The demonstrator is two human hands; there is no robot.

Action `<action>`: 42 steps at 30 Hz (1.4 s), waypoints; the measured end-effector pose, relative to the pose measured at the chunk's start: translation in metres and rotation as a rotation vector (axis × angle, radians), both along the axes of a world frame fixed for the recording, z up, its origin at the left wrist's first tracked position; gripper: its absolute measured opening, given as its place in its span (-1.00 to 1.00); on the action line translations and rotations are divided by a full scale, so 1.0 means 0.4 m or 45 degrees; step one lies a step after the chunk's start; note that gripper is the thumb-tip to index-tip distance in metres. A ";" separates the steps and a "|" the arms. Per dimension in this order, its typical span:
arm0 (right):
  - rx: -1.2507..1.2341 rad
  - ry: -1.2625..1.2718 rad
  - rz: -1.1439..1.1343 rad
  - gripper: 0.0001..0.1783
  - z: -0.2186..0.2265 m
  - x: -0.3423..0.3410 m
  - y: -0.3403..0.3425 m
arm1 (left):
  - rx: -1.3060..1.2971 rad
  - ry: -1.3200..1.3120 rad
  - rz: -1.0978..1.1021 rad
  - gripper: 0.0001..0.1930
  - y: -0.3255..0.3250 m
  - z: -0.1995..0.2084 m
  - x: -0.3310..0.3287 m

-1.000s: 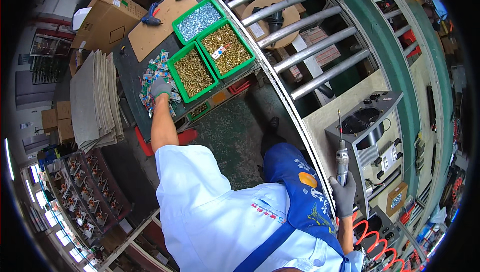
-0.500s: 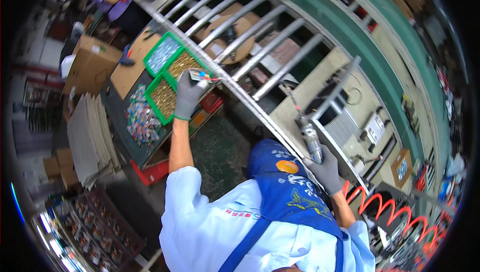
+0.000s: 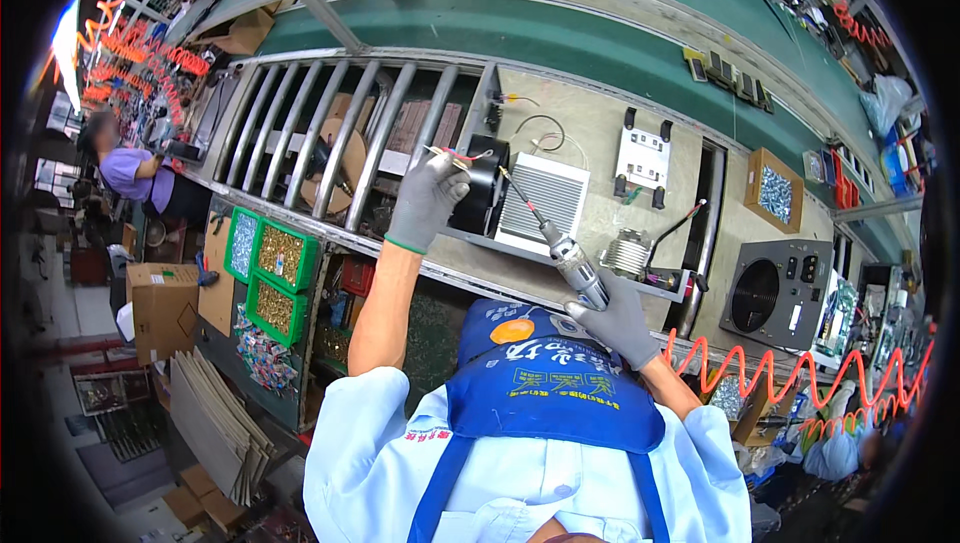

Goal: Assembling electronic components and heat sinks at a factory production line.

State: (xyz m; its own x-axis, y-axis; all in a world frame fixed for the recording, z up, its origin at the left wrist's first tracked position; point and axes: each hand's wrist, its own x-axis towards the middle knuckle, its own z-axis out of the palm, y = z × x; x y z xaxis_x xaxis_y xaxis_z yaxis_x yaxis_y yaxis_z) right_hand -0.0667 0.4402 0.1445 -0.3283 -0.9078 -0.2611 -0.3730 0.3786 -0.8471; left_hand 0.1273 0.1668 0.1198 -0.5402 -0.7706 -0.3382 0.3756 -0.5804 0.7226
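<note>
My left hand (image 3: 425, 205), in a grey glove, is closed on a small part with thin red and white wires (image 3: 460, 154). It hovers beside a black round housing (image 3: 481, 188) on the bench, and the fingers hide most of the part. In my right hand (image 3: 617, 321), also gloved, is a power screwdriver (image 3: 574, 265) with a long thin bit. The bit slants up and left, over a silver finned heat sink (image 3: 543, 205). A white plate with black corner pieces (image 3: 643, 156) and a small finned metal unit (image 3: 627, 251) lie to the right.
Metal rollers (image 3: 340, 138) extend left of the work area. Green bins (image 3: 283, 255) with fasteners stand on the lower-left table. A black fan panel (image 3: 778, 295) and a cardboard box of silver parts (image 3: 774, 191) are at the right. A red coiled hose (image 3: 760, 353) hangs nearby. Another person stands far left.
The view has turned rightward. My left hand has moved from above the green bins to the bench, still holding the small wired part. The screwdriver's bit has come over the heat sink.
</note>
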 end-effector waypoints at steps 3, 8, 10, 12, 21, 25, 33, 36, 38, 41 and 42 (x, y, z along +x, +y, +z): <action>0.016 0.040 -0.001 -0.49 -0.010 -0.062 0.040 | 0.180 0.074 -0.130 -0.83 0.036 -0.032 -0.088; -0.026 0.049 -0.076 -0.49 -0.027 -0.118 0.086 | 0.325 0.143 -0.217 -0.84 0.063 -0.052 -0.182; -0.014 -0.037 -0.097 -0.49 -0.029 -0.135 0.094 | 0.343 0.137 -0.236 -0.85 0.063 -0.050 -0.204; -0.015 -0.065 -0.113 -0.48 -0.028 -0.148 0.095 | 0.315 0.078 -0.282 -0.86 0.058 -0.048 -0.224; 0.056 -0.009 -0.165 -0.46 -0.019 -0.186 0.047 | 0.295 0.012 -0.374 -0.88 -0.004 -0.069 -0.281; 0.067 -0.064 -0.230 -0.44 -0.027 -0.194 0.015 | 0.214 -0.121 -0.466 -0.86 -0.033 -0.080 -0.305; 0.278 0.059 -0.405 -0.46 -0.065 -0.361 -0.073 | -1.458 -1.095 -0.257 -0.68 0.063 -0.180 -0.501; 0.318 0.332 -0.293 -0.48 -0.066 -0.471 -0.108 | -1.646 -1.190 -0.386 -0.70 0.086 -0.256 -0.628; 0.513 0.671 -0.158 -0.53 -0.069 -0.536 -0.142 | -1.563 -1.305 -0.603 -0.72 0.098 -0.312 -0.699; 0.717 0.929 0.019 -0.59 -0.071 -0.617 -0.194 | -1.700 -1.221 -0.847 -0.82 0.126 -0.398 -0.767; 0.709 0.921 0.028 -0.59 -0.074 -0.637 -0.210 | -1.703 -1.212 -0.812 -0.82 0.133 -0.424 -0.787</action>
State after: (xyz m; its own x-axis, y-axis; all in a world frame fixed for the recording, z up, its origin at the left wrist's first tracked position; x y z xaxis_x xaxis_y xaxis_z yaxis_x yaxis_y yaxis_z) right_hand -0.3213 0.3562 0.1150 -0.5666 -0.7202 -0.4003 -0.7539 0.6491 -0.1009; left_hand -0.1876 0.2199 -0.0497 -0.8496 -0.5243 -0.0569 -0.4503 0.6650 0.5959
